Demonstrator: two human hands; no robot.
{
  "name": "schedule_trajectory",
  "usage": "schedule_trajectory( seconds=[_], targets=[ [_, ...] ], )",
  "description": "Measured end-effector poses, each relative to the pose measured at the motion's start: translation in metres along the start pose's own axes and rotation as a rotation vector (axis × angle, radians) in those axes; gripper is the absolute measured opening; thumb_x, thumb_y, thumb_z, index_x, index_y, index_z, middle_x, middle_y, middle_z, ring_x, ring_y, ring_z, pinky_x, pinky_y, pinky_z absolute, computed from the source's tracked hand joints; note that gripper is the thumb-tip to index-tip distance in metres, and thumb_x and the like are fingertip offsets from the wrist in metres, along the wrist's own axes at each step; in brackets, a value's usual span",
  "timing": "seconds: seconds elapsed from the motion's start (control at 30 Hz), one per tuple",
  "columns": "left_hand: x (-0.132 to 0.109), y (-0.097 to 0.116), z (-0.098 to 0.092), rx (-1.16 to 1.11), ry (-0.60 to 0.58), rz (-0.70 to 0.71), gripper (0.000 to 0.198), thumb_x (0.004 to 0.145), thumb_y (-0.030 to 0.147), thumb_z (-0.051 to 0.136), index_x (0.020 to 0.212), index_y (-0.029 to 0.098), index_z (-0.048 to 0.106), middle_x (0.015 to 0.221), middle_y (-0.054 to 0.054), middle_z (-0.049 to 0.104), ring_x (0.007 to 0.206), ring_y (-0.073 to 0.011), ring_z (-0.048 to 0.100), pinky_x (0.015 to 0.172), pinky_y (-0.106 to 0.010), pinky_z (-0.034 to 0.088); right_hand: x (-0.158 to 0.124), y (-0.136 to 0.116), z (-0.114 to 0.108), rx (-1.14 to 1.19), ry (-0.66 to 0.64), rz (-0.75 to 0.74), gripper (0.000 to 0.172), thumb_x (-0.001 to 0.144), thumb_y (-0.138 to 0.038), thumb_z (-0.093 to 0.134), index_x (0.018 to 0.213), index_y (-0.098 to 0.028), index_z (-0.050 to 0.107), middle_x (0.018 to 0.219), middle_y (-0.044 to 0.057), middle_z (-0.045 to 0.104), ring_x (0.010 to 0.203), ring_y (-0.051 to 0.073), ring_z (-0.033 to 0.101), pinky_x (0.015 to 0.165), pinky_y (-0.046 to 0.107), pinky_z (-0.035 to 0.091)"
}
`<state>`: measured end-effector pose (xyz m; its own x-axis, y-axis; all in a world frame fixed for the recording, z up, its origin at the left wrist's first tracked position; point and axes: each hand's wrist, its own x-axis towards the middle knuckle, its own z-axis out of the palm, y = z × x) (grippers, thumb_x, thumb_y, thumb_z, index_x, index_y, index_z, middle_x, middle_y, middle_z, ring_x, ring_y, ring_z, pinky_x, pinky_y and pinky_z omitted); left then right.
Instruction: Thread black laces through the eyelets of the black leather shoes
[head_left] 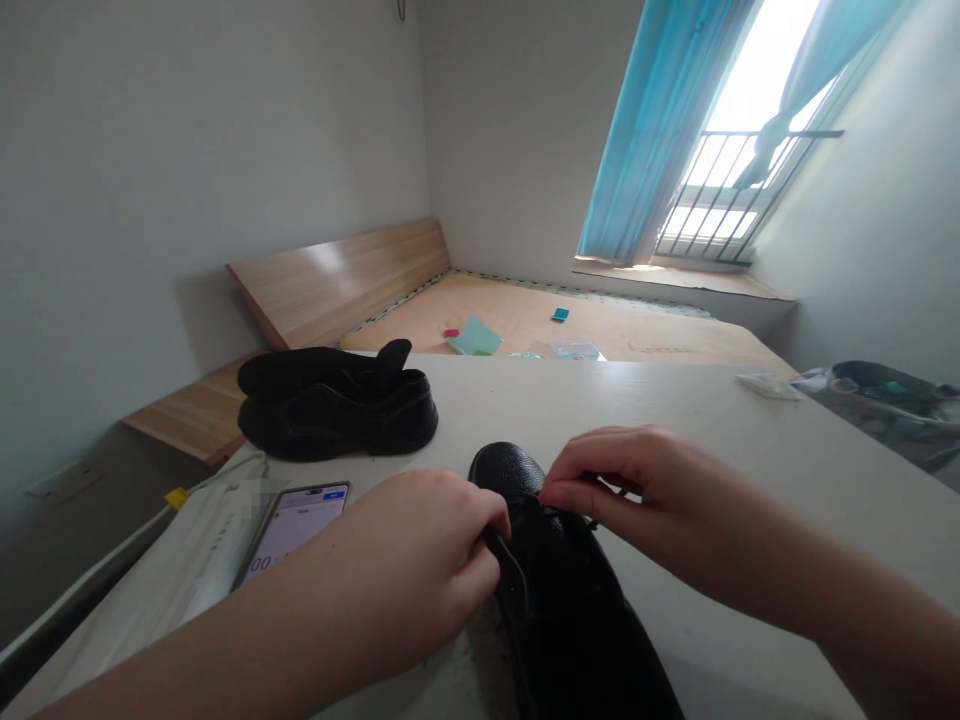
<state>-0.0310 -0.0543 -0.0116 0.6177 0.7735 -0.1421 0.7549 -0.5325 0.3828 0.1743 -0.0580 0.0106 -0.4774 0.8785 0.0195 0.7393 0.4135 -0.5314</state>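
A black leather shoe lies on the white table in front of me, its rounded toe pointing away. My left hand is at the shoe's left side, fingers closed on a dark shoelace that loops down over the upper. On the other side, my right hand pinches thumb and forefinger together at the lacing near the toe. A bit of dark lace shows behind its fingers. The lace between the two hands is hard to make out against the black leather.
To the left stand a black shoe and a black insole-like piece behind it. A phone showing a timer lies by my left forearm, near a cable. Beyond the white table is a bed; a grey bag is at right.
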Motion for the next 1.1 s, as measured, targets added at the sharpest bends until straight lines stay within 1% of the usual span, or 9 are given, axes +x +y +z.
schedule_trajectory(
  seconds=[0.13,0.23,0.3,0.43,0.6,0.73,0.87,0.97,1.1],
  targets=[
    [0.002,0.004,0.001,-0.054,-0.002,-0.029,0.032,0.09,0.036,0.039,0.069,0.023,0.06,0.068,0.001,0.063,0.065,-0.0167,0.058,0.056,-0.029,0.03,0.005,0.004,0.009,-0.103,-0.054,0.065,0.034,0.095,-0.035,0.044,0.068,-0.021,0.059,0.06,-0.003,0.056,0.057,0.012,0.047,0.053,0.026,0.031],
    [0.003,0.007,0.005,-0.074,0.028,-0.056,0.031,0.085,0.049,0.045,0.071,0.024,0.057,0.067,0.002,0.062,0.06,-0.0164,0.054,0.051,-0.029,0.026,0.005,0.007,0.017,-0.139,0.029,0.013,0.034,0.097,-0.034,0.035,0.073,-0.021,0.056,0.072,0.002,0.062,0.07,0.017,0.055,0.063,0.029,0.036],
    [0.004,0.009,0.009,-0.06,0.034,-0.07,0.023,0.08,0.045,0.051,0.072,0.025,0.057,0.067,0.003,0.061,0.059,-0.0162,0.053,0.049,-0.029,0.025,0.002,0.008,0.019,-0.087,0.071,-0.031,0.031,0.096,-0.027,0.033,0.078,-0.021,0.056,0.079,0.004,0.064,0.077,0.018,0.058,0.068,0.029,0.039],
    [0.002,0.017,0.012,-0.033,0.057,-0.081,0.012,0.076,0.033,0.05,0.07,0.025,0.056,0.068,0.003,0.062,0.062,-0.0172,0.055,0.051,-0.029,0.026,0.0,0.005,0.016,-0.006,0.078,-0.033,0.024,0.095,-0.023,0.038,0.081,-0.021,0.058,0.082,0.001,0.066,0.078,0.016,0.06,0.069,0.027,0.043],
    [-0.002,0.023,0.012,-0.003,0.087,-0.108,0.009,0.074,0.024,0.046,0.073,0.023,0.055,0.074,-0.002,0.064,0.069,-0.0218,0.06,0.056,-0.031,0.03,0.001,0.004,0.017,0.091,0.157,-0.068,0.021,0.091,-0.017,0.051,0.096,-0.025,0.07,0.096,-0.003,0.074,0.088,0.015,0.066,0.078,0.027,0.046],
    [-0.003,0.019,0.013,0.024,0.076,-0.14,0.014,0.077,0.021,0.042,0.071,0.023,0.055,0.073,-0.003,0.063,0.067,-0.0221,0.06,0.056,-0.031,0.031,0.0,0.004,0.017,0.168,0.163,-0.014,0.017,0.09,-0.021,0.054,0.095,-0.026,0.07,0.092,-0.003,0.075,0.081,0.014,0.067,0.07,0.025,0.047],
    [-0.005,0.013,0.012,0.017,0.053,-0.122,0.016,0.079,0.022,0.043,0.074,0.024,0.058,0.073,-0.003,0.064,0.072,-0.0229,0.061,0.058,-0.032,0.033,0.0,0.002,0.02,0.234,0.169,0.085,0.002,0.085,-0.02,0.061,0.085,-0.022,0.062,0.077,-0.004,0.072,0.072,0.013,0.065,0.062,0.023,0.044],
    [-0.007,0.012,0.01,0.033,0.041,-0.119,0.016,0.079,0.023,0.045,0.076,0.024,0.06,0.075,-0.002,0.066,0.074,-0.0236,0.062,0.059,-0.032,0.033,-0.001,0.0,0.025,0.246,0.107,0.09,0.01,0.085,-0.018,0.06,0.075,-0.02,0.059,0.068,-0.005,0.067,0.064,0.011,0.06,0.057,0.022,0.04],
    [-0.005,0.012,0.008,0.083,0.045,-0.096,0.02,0.084,0.027,0.043,0.081,0.023,0.062,0.078,-0.004,0.068,0.074,-0.0246,0.062,0.057,-0.032,0.03,-0.001,-0.001,0.032,0.16,0.036,0.02,0.01,0.083,-0.015,0.06,0.077,-0.021,0.066,0.075,-0.003,0.066,0.069,0.012,0.056,0.061,0.023,0.039]
  ],
)
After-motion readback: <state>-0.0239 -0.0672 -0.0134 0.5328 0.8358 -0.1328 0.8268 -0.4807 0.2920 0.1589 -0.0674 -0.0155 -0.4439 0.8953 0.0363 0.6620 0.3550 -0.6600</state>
